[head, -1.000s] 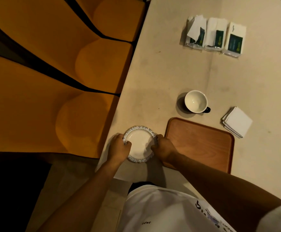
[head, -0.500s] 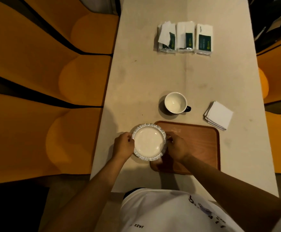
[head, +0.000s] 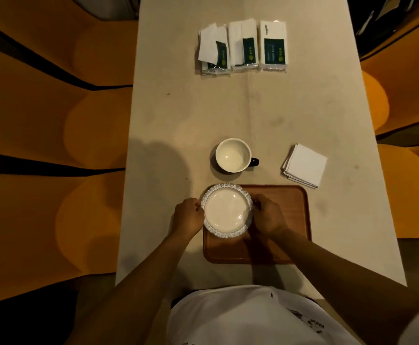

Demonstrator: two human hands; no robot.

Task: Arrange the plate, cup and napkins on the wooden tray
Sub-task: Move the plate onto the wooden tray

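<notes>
Head view: plate [head: 226,210] gripped between left fingers [head: 197,206], right fingers [head: 256,204].

head cam | on the person's head | faces steeply down along table [head: 228,115] | close above it

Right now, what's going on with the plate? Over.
Both hands, left and right, grip plate. Plate over tray's left end. Cup, napkins on table. Nothing blocking.

White plate [head: 227,210] over wooden tray [head: 282,220] left end; cup [head: 232,155], folded napkins [head: 304,165] on table.
</notes>
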